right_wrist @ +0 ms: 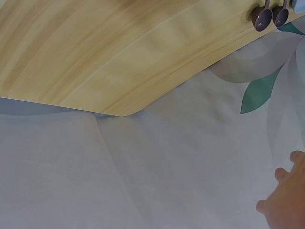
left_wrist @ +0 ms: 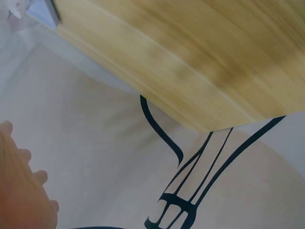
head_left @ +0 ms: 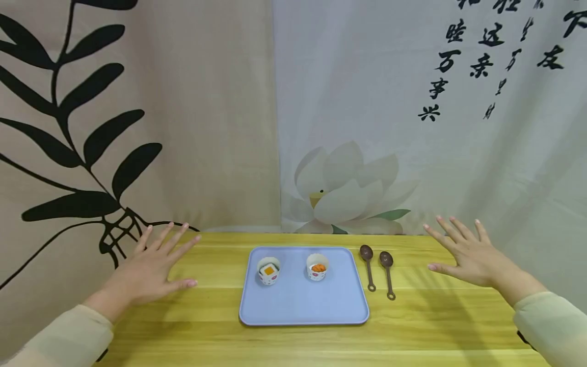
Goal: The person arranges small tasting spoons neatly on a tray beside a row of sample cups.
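Observation:
My left hand (head_left: pixel 153 267) hovers left of the tray with its fingers spread and nothing in it. On the opposite side my right hand (head_left: pixel 472 255) is held up the same way, nearest to two dark brown spoons. One spoon (head_left: pixel 368 265) lies beside the tray's right edge, and the second spoon (head_left: pixel 388 272) lies just right of it. The pale blue tray (head_left: pixel 302 306) bears two small patterned paper cups. The left cup (head_left: pixel 269 280) contains a white piece with an orange-yellow centre; in the right cup (head_left: pixel 316 275) sits something orange.
A wooden table (head_left: pixel 206 336) carries the tray and spoons. Behind its far edge hangs a cloth curtain (head_left: pixel 220 127) printed with dark leaves, a pale lotus flower and black characters.

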Demonstrator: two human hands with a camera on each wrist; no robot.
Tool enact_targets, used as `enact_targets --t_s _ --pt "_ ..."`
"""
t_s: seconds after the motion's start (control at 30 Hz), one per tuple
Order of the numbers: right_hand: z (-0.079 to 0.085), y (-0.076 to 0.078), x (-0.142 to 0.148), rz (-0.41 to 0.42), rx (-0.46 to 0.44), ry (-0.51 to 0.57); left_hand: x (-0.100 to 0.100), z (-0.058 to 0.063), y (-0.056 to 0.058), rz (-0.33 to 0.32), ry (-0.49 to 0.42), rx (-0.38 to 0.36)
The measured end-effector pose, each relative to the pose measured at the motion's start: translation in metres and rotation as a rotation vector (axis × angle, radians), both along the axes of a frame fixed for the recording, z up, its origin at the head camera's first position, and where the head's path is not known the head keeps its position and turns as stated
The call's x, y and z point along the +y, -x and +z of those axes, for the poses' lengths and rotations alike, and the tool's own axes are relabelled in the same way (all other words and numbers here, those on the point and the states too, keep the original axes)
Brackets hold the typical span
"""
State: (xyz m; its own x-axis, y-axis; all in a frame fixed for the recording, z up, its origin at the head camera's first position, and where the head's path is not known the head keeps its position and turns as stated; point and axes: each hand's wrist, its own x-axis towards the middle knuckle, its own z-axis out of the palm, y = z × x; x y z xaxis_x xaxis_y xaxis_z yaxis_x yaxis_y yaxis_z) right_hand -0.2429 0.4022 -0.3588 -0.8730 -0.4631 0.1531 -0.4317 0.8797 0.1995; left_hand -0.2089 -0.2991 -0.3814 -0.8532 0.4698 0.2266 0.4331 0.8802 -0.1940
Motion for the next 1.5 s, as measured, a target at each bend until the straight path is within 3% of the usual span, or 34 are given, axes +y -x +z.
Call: enact_targets --t_s 0.83,1.5 --pt "-0.016 -0.007 -0.008 0.025 -0.017 0.068 0.009 -0.021 -0.011 -0.009 -0.047 -0.006" --pt "-0.030 -0.010 -0.023 0.051 -0.032 0.123 0.017 -0.047 -0.014 0.003 -0.085 -0.013"
